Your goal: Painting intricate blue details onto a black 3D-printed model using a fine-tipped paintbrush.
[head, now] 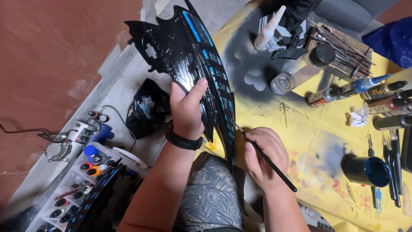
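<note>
— Bat-shaped wing panel (189, 56), glossy black with rows of blue slots, is that what's being held up in the head view?

— Yes. The left hand (186, 109) is clamped on its lower inner edge, thumb pressed on the face, holding it tilted above the near edge of the bench (317, 141), which has a yellow cover stained with grey and coloured paint.

— And the right hand (262, 157)?

— Its fingers are closed on a thin black paintbrush (268, 160). The bristle tip touches the panel's blue-slotted edge, low down near the point.

— What lies around them?

— A dark cup of blue paint (367, 171) stands to the right, well apart from the brush. Paint markers (356, 88) lie further back, beside a clear bottle with a black cap (302, 68). On the floor to the left, a clear box of small paint bottles (86, 176).

— Anything on the wrist?

— A black band (182, 141) on the left one.
</note>
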